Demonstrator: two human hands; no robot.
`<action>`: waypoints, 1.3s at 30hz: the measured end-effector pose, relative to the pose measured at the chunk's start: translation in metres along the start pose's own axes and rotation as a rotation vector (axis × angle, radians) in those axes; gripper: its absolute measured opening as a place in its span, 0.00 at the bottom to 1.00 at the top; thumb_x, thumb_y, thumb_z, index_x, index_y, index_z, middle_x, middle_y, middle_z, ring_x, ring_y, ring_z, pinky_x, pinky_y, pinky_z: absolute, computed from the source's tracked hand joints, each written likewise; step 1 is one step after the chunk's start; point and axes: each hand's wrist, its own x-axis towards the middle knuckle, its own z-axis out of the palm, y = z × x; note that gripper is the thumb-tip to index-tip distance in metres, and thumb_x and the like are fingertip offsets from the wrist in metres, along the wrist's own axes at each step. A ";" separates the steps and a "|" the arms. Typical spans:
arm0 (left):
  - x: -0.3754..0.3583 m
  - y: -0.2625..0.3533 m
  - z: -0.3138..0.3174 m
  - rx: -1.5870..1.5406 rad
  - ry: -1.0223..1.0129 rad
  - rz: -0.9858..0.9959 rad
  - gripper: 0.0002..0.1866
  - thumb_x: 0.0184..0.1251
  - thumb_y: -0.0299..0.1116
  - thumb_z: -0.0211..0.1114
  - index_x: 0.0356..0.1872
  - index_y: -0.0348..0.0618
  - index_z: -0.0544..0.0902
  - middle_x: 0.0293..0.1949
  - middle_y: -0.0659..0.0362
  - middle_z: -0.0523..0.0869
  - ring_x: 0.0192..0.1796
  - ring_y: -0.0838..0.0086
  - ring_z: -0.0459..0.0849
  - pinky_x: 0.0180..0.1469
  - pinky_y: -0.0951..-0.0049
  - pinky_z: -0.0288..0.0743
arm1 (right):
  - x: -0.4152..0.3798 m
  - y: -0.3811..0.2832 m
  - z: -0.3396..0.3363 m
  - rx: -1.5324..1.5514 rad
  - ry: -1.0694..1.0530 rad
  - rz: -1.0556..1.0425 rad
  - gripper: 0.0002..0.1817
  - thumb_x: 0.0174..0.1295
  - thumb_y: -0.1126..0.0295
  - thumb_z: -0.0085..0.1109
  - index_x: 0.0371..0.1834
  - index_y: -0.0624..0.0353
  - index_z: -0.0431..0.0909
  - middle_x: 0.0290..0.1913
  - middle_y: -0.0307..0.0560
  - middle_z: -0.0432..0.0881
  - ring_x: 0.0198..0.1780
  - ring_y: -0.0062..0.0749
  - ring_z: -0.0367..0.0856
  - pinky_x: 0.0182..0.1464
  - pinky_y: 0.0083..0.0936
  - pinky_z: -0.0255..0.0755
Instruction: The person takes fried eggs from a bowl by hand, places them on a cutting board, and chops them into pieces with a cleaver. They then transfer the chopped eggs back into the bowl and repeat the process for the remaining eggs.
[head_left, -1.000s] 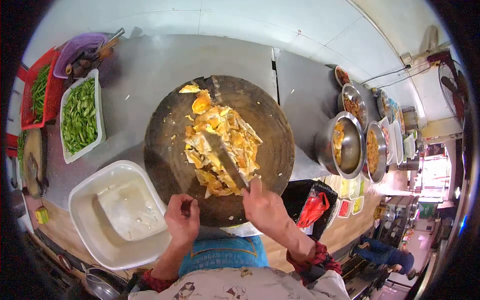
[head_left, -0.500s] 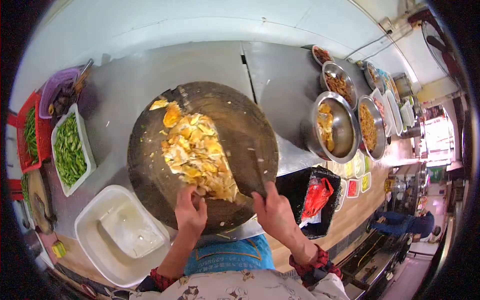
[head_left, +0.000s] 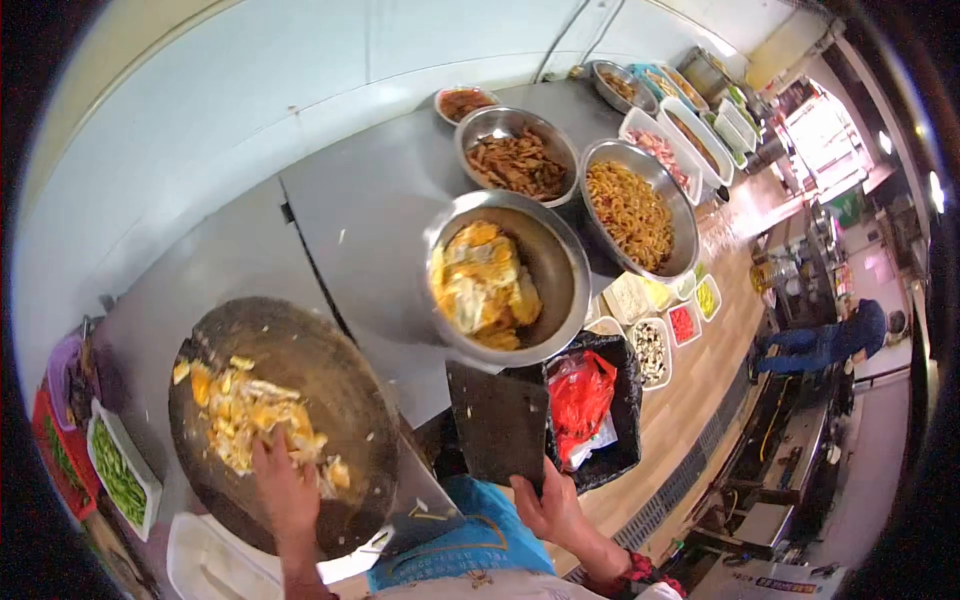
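Note:
Chopped fried egg (head_left: 235,415) is heaped on a round wooden chopping block (head_left: 345,400) at the lower left. My left hand (head_left: 287,495) rests on the near side of the heap, its fingers extended down into the pieces. Off the block's right side, my right hand (head_left: 553,508) grips the handle of a broad, dark cleaver (head_left: 497,425), blade pointing away from me. Just beyond the blade stands a steel bowl (head_left: 562,262) with whole fried eggs (head_left: 485,285) inside.
Farther back are steel bowls of browned food (head_left: 515,165) and yellowish pieces (head_left: 632,210). A black-lined bin (head_left: 628,430) holding a red bag is right of the cleaver. Green vegetables (head_left: 120,470) and a white tub (head_left: 205,560) sit left. A person (head_left: 845,335) stands far right.
My view has swung right, bringing the steel bowls closer to the middle. The cleaver has lifted away from the block to its right, while my left hand has stayed at the egg heap.

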 end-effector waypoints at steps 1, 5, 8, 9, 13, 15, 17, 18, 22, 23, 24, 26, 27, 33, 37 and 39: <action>0.009 0.011 -0.027 0.061 -0.204 -0.021 0.32 0.53 0.27 0.65 0.64 0.43 0.70 0.63 0.39 0.68 0.66 0.46 0.65 0.68 0.53 0.59 | 0.000 0.011 -0.011 -0.021 -0.023 -0.041 0.17 0.63 0.69 0.57 0.52 0.65 0.70 0.27 0.64 0.79 0.28 0.61 0.80 0.27 0.41 0.72; 0.048 0.078 -0.066 0.317 -0.231 0.136 0.23 0.55 0.29 0.66 0.55 0.40 0.77 0.54 0.45 0.79 0.57 0.50 0.76 0.62 0.57 0.68 | 0.002 0.045 -0.052 0.001 -0.103 -0.016 0.19 0.62 0.66 0.58 0.53 0.63 0.70 0.25 0.60 0.79 0.25 0.52 0.81 0.27 0.39 0.74; 0.090 0.179 -0.056 -0.042 -0.238 0.440 0.20 0.55 0.29 0.67 0.51 0.39 0.79 0.54 0.47 0.79 0.56 0.51 0.77 0.58 0.60 0.71 | 0.004 0.068 -0.075 0.002 -0.108 -0.068 0.18 0.62 0.67 0.59 0.52 0.63 0.70 0.22 0.56 0.79 0.22 0.47 0.81 0.27 0.38 0.74; 0.100 0.210 -0.042 -0.145 -0.278 0.540 0.19 0.54 0.29 0.67 0.50 0.39 0.80 0.52 0.47 0.80 0.55 0.52 0.78 0.58 0.62 0.72 | 0.003 0.073 -0.083 0.010 -0.101 -0.104 0.17 0.62 0.67 0.59 0.51 0.63 0.71 0.21 0.55 0.78 0.21 0.45 0.81 0.26 0.37 0.74; 0.134 0.294 0.052 -0.031 -0.599 0.929 0.33 0.51 0.33 0.71 0.62 0.50 0.72 0.65 0.53 0.69 0.66 0.55 0.69 0.65 0.56 0.67 | 0.000 0.087 -0.111 0.071 -0.102 0.022 0.11 0.61 0.72 0.56 0.45 0.64 0.72 0.19 0.43 0.75 0.19 0.28 0.75 0.23 0.28 0.68; 0.137 0.321 0.090 0.472 -0.480 1.184 0.39 0.50 0.38 0.72 0.66 0.55 0.67 0.71 0.55 0.59 0.74 0.53 0.54 0.65 0.35 0.58 | 0.004 0.098 -0.117 0.049 0.059 0.027 0.09 0.60 0.73 0.55 0.41 0.63 0.72 0.18 0.42 0.74 0.18 0.26 0.72 0.22 0.27 0.67; 0.148 0.317 0.134 0.524 -0.502 1.281 0.41 0.47 0.40 0.74 0.66 0.55 0.67 0.72 0.55 0.58 0.75 0.52 0.50 0.63 0.27 0.53 | 0.012 0.098 -0.126 0.049 0.090 0.051 0.08 0.59 0.73 0.55 0.40 0.63 0.72 0.17 0.41 0.73 0.18 0.26 0.72 0.21 0.27 0.66; 0.151 0.320 0.142 0.566 -0.519 1.375 0.43 0.44 0.42 0.75 0.67 0.55 0.67 0.72 0.55 0.57 0.76 0.51 0.46 0.61 0.19 0.48 | 0.015 0.099 -0.130 0.038 0.122 0.071 0.07 0.59 0.73 0.55 0.38 0.63 0.72 0.16 0.41 0.73 0.17 0.25 0.72 0.21 0.27 0.66; 0.171 0.332 0.142 0.792 -0.804 1.467 0.43 0.47 0.34 0.72 0.69 0.56 0.63 0.74 0.52 0.52 0.75 0.45 0.46 0.58 0.19 0.55 | 0.015 0.116 -0.137 0.151 0.108 0.248 0.07 0.59 0.72 0.55 0.36 0.63 0.72 0.15 0.41 0.73 0.16 0.26 0.72 0.20 0.27 0.66; 0.171 0.328 0.146 0.735 -0.809 1.465 0.38 0.49 0.33 0.70 0.66 0.55 0.67 0.72 0.52 0.55 0.73 0.43 0.51 0.56 0.21 0.60 | 0.017 0.119 -0.136 0.144 0.143 0.261 0.07 0.59 0.71 0.55 0.36 0.63 0.72 0.15 0.41 0.73 0.16 0.27 0.73 0.20 0.27 0.66; 0.169 0.324 0.152 0.742 -0.822 1.466 0.38 0.49 0.33 0.70 0.66 0.55 0.67 0.72 0.52 0.55 0.73 0.43 0.51 0.56 0.21 0.60 | 0.020 0.121 -0.136 0.135 0.176 0.270 0.07 0.59 0.71 0.54 0.35 0.63 0.72 0.15 0.41 0.74 0.16 0.27 0.73 0.20 0.27 0.66; 0.168 0.319 0.162 0.654 -0.740 1.513 0.33 0.49 0.31 0.69 0.61 0.53 0.70 0.67 0.52 0.63 0.69 0.43 0.61 0.54 0.30 0.70 | 0.027 0.122 -0.134 0.180 0.136 0.341 0.07 0.60 0.71 0.54 0.35 0.63 0.71 0.15 0.41 0.74 0.16 0.27 0.74 0.20 0.28 0.66; 0.169 0.320 0.163 0.658 -0.748 1.516 0.33 0.49 0.31 0.69 0.61 0.53 0.70 0.67 0.52 0.63 0.69 0.43 0.61 0.54 0.30 0.70 | 0.029 0.129 -0.128 0.062 0.219 0.185 0.06 0.60 0.71 0.54 0.35 0.63 0.71 0.15 0.41 0.74 0.16 0.27 0.74 0.20 0.28 0.66; 0.183 0.329 0.182 0.328 -0.766 1.463 0.23 0.48 0.25 0.66 0.49 0.51 0.77 0.54 0.52 0.75 0.58 0.45 0.74 0.51 0.53 0.80 | 0.037 0.140 -0.118 0.177 0.125 0.256 0.10 0.60 0.72 0.56 0.43 0.64 0.71 0.19 0.47 0.76 0.18 0.36 0.76 0.23 0.32 0.70; 0.198 0.338 0.179 0.221 -0.753 1.440 0.22 0.45 0.20 0.64 0.46 0.50 0.78 0.51 0.54 0.77 0.54 0.50 0.77 0.50 0.56 0.79 | 0.035 0.144 -0.121 0.108 0.143 0.220 0.15 0.59 0.73 0.57 0.49 0.65 0.71 0.23 0.52 0.80 0.20 0.46 0.79 0.25 0.37 0.72; 0.204 0.343 0.170 0.075 -0.798 1.328 0.22 0.44 0.20 0.66 0.46 0.48 0.79 0.48 0.55 0.79 0.52 0.55 0.79 0.51 0.60 0.76 | 0.032 0.148 -0.123 0.130 0.158 0.231 0.15 0.60 0.73 0.57 0.49 0.65 0.70 0.23 0.52 0.79 0.20 0.45 0.79 0.25 0.37 0.72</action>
